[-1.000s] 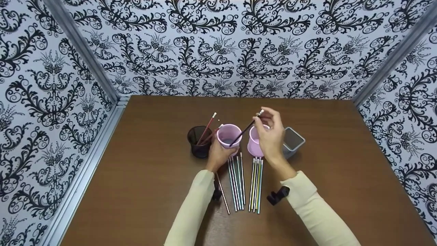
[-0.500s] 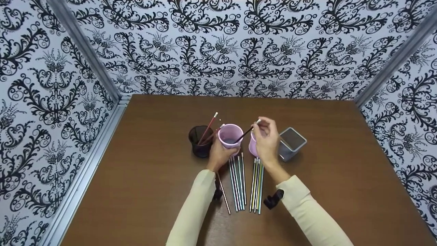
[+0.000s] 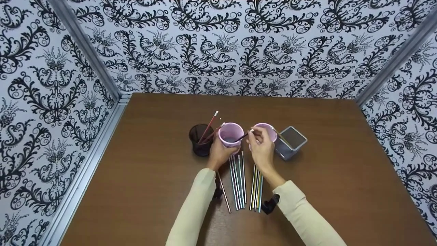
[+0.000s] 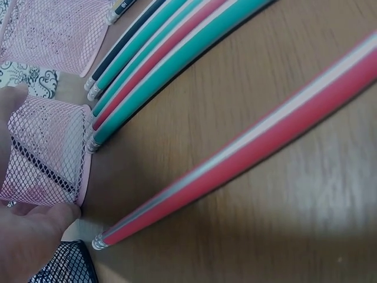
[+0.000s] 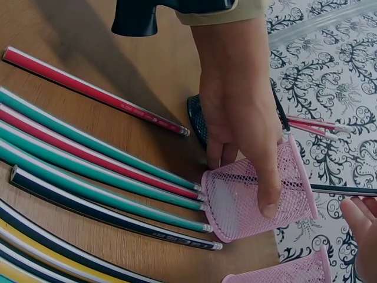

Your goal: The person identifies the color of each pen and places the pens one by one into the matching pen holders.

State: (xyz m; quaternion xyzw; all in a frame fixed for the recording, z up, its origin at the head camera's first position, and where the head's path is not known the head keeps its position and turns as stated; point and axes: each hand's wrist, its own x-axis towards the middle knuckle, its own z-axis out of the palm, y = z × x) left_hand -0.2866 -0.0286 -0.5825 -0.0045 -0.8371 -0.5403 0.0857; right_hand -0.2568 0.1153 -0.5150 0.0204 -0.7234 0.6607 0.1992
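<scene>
My left hand (image 3: pixel 220 153) grips a pink mesh pencil cup (image 3: pixel 231 129) from its left side, its thumb along the front. Between the fingertips of my right hand (image 3: pixel 263 149) a black pencil (image 3: pixel 242 137) is pinched near its white eraser end. The pencil slants down to the left, its lower part inside that cup; it shows through the mesh (image 4: pixel 47 150) in the left wrist view. A second pink mesh cup (image 3: pixel 272 134) stands behind my right hand, partly hidden. In the right wrist view, fingers of the right hand (image 5: pixel 362 239) appear at the right edge.
Left of the hands stands a black mesh cup (image 3: pixel 200 150) with red pencils (image 3: pixel 209 127). A grey square cup (image 3: pixel 285 153) with a yellowish pencil (image 3: pixel 282 137) at its rim stands right. Striped pencils (image 3: pixel 238 184) lie in front, beside another row (image 3: pixel 256 188) and a lone red pencil (image 3: pixel 224 193).
My right hand has moved down and left, lowering the black pencil farther into the held cup. The second pink cup and grey cup show more now. My left hand keeps its hold.
</scene>
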